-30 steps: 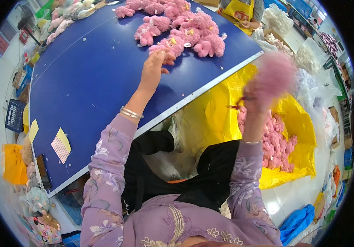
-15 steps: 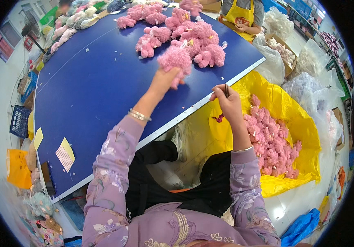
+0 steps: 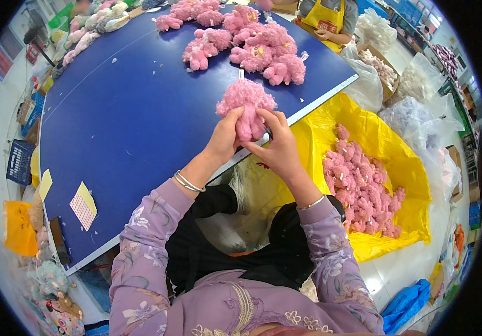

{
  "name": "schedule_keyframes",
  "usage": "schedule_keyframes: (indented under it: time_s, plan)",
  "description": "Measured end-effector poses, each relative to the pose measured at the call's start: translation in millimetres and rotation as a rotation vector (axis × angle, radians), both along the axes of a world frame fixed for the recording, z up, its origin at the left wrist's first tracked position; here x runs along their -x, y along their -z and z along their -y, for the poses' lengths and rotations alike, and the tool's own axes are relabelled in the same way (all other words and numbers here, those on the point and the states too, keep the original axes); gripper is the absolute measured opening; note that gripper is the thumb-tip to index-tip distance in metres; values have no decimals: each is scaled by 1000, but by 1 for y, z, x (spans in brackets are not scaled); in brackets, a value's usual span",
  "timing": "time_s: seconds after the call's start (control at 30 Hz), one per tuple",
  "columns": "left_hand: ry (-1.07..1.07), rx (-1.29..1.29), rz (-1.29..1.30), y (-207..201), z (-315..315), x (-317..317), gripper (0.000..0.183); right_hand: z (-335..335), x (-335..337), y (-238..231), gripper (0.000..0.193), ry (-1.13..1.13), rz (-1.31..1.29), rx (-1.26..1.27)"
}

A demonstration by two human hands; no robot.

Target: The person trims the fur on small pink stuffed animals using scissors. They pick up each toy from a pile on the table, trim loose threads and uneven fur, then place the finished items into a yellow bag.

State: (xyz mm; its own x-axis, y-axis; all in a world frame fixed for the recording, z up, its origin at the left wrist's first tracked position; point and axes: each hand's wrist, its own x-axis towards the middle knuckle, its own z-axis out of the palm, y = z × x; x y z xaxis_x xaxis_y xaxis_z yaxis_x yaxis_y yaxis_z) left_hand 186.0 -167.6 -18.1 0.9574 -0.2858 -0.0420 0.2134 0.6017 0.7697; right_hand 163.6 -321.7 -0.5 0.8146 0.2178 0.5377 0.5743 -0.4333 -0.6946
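Over the table's near edge, both my hands hold a fluffy pink plush toy (image 3: 245, 99) with a small white tag sticking up at its top. My left hand (image 3: 222, 139) grips it from the left, thumb on its front. From the right, my right hand (image 3: 279, 147) closes on the toy's lower part; a bit of a dark, thin tool shows among these fingers, mostly hidden. Beyond lies a heap of similar pink plush toys (image 3: 266, 47) on the blue table (image 3: 123, 129).
Right of my legs stands a large yellow bag (image 3: 414, 168) filled with pink plush toys (image 3: 364, 193). A sticker sheet (image 3: 83, 208) lies at the table's left. Across the table is a person in a yellow apron (image 3: 326, 18). Clear plastic bags (image 3: 420, 120) crowd the right side.
My left hand has brought the plush toy from the heap toward me. My right hand has moved left from beside the yellow bag and now grips the toy too.
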Motion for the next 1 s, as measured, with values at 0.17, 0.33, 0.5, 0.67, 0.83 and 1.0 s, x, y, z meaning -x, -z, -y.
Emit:
schedule_keyframes:
  time_s: [0.17,0.33,0.5,0.67,0.83,1.0]
  plan:
    - [-44,-93,-43,4,14,5,35,-4,-4,10,54,129,17,95]
    - [72,-256,-79,1,16,8,35,3,-21,18,28,223,0,18]
    - [-85,-478,94,-1,-7,-3,32,43,-46,10,28,268,-170,-142]
    - [-416,-482,310,-9,-12,-4,41,74,-38,-18,19,-128,-590,-907]
    - [-352,-542,363,2,-9,-4,51,79,-44,8,21,196,-457,-325]
    - [-361,-517,327,6,-11,-6,47,77,-48,10,19,-13,-354,-523]
